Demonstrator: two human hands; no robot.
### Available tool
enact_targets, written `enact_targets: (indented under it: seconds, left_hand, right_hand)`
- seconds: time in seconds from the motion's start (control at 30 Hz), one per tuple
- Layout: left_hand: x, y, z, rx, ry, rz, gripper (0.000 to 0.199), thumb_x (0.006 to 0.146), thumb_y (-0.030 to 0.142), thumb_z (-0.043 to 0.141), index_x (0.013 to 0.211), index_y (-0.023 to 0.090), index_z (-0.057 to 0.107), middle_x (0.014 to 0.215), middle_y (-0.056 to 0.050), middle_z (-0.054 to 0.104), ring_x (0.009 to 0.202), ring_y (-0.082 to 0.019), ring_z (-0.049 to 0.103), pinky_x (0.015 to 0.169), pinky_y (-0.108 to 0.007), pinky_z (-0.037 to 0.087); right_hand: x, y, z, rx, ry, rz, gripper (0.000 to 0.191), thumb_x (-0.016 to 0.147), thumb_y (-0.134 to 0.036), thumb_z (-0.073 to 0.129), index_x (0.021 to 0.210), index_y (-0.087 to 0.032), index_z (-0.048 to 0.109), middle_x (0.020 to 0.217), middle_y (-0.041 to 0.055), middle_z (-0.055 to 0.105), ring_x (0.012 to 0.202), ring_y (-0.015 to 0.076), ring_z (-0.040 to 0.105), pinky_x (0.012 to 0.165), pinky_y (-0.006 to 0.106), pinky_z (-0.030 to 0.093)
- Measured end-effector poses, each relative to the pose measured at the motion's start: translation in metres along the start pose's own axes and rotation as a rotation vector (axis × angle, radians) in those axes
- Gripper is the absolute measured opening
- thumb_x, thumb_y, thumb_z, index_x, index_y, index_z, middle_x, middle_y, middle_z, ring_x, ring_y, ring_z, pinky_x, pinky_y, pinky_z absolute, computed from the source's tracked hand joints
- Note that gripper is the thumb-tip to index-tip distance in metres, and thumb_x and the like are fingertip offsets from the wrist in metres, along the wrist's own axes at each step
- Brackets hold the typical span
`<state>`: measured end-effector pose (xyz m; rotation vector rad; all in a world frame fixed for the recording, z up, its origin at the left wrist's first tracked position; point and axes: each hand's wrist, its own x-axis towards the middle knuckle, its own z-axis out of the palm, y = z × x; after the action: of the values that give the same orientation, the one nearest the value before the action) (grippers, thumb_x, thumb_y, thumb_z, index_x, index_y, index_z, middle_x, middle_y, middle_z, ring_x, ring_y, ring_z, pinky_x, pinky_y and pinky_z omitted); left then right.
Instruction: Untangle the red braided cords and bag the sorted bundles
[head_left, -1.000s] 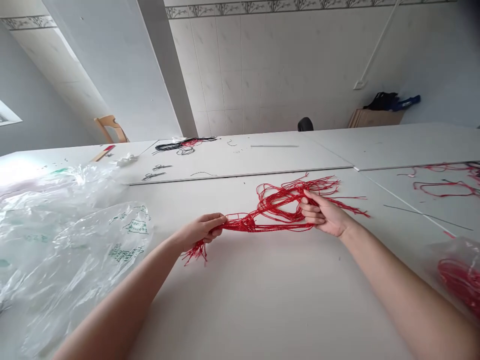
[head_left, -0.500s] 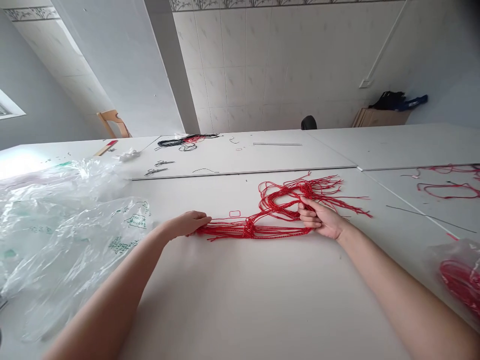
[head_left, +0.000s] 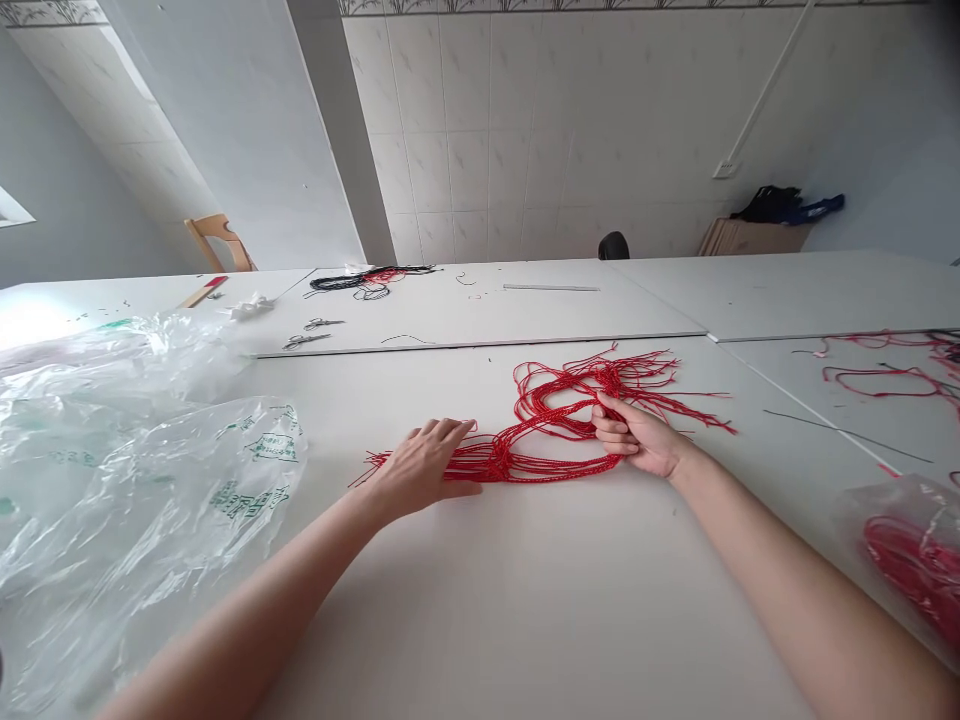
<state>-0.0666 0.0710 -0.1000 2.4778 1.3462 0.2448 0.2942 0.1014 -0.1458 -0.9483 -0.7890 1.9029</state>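
Observation:
A bundle of thin red cords (head_left: pixel 498 462) lies stretched across the white table, knotted near its middle, with loose ends fanning out at both sides. My right hand (head_left: pixel 634 435) is closed around the looped right part of the bundle. Behind that hand, more red cords (head_left: pixel 544 400) curl into a ring with frayed-looking ends. My left hand (head_left: pixel 427 462) is over the left stretch of the bundle, palm down, thumb and fingers apart. Whether its palm touches the cords is hidden.
Crumpled clear plastic bags (head_left: pixel 150 500) cover the table's left side. Scissors (head_left: pixel 307 341), black cords (head_left: pixel 345 283) and a ruler (head_left: pixel 551 288) lie farther back. At right are red cords (head_left: pixel 877 382), a thin dark cord (head_left: pixel 840 433) and a bag of red cord (head_left: pixel 911 560).
My left hand has let go of the bundle's left end and moved right along it, its fingers spreading. My right hand keeps its hold in about the same place.

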Motion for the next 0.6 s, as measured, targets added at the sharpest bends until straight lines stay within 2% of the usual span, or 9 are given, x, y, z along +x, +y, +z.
enact_targets:
  seconds: [0.1, 0.2, 0.27, 0.4, 0.5, 0.6]
  left_hand:
    - [0.004, 0.001, 0.011, 0.047, 0.005, 0.082, 0.059, 0.094, 0.049, 0.066, 0.144, 0.022, 0.052, 0.132, -0.015, 0.062, 0.119, -0.032, 0.056, 0.099, -0.044, 0.041]
    - [0.005, -0.001, 0.013, 0.096, -0.020, 0.098, 0.029, 0.100, 0.039, 0.061, 0.123, 0.021, 0.061, 0.112, -0.010, 0.067, 0.104, -0.028, 0.058, 0.088, -0.040, 0.045]
    - [0.005, -0.001, 0.013, 0.138, -0.046, 0.109, 0.016, 0.102, 0.036, 0.056, 0.105, 0.021, 0.062, 0.099, -0.008, 0.066, 0.095, -0.026, 0.059, 0.081, -0.037, 0.045]
    - [0.004, 0.007, 0.016, 0.221, -0.067, 0.088, 0.018, 0.104, 0.031, 0.052, 0.089, 0.021, 0.053, 0.090, -0.007, 0.062, 0.089, -0.026, 0.058, 0.073, -0.035, 0.043]
    - [0.002, 0.014, 0.017, 0.267, -0.063, 0.037, 0.016, 0.104, 0.024, 0.048, 0.088, 0.021, 0.050, 0.093, -0.009, 0.061, 0.089, -0.026, 0.059, 0.070, -0.034, 0.041]
    - [0.001, 0.017, 0.013, 0.274, -0.088, -0.006, 0.015, 0.105, 0.025, 0.045, 0.091, 0.021, 0.049, 0.090, -0.007, 0.062, 0.079, -0.023, 0.061, 0.067, -0.033, 0.041]
  right_hand:
    - [0.002, 0.001, -0.003, 0.010, -0.003, 0.002, 0.045, 0.078, -0.048, 0.087, 0.076, -0.016, 0.055, 0.057, -0.0103, 0.031, 0.045, 0.0030, 0.015, 0.034, 0.014, 0.022]
    - [0.005, 0.001, -0.007, 0.020, -0.003, 0.005, 0.045, 0.077, -0.048, 0.087, 0.077, -0.016, 0.055, 0.056, -0.0106, 0.031, 0.044, 0.0028, 0.016, 0.033, 0.014, 0.022]
    - [0.006, 0.002, -0.009, 0.027, -0.004, 0.005, 0.045, 0.077, -0.048, 0.087, 0.077, -0.016, 0.055, 0.056, -0.0107, 0.032, 0.043, 0.0027, 0.017, 0.033, 0.014, 0.023]
    - [0.007, 0.003, -0.009, 0.043, -0.006, -0.006, 0.046, 0.077, -0.048, 0.087, 0.077, -0.016, 0.055, 0.055, -0.0109, 0.033, 0.042, 0.0024, 0.018, 0.033, 0.014, 0.024]
    - [0.007, 0.004, -0.008, 0.052, -0.006, -0.012, 0.045, 0.077, -0.047, 0.087, 0.076, -0.016, 0.055, 0.055, -0.0108, 0.033, 0.042, 0.0025, 0.019, 0.032, 0.014, 0.023]
    - [0.006, 0.003, -0.008, 0.063, -0.001, -0.020, 0.044, 0.077, -0.045, 0.088, 0.075, -0.016, 0.054, 0.055, -0.0108, 0.033, 0.042, 0.0025, 0.019, 0.032, 0.014, 0.024]
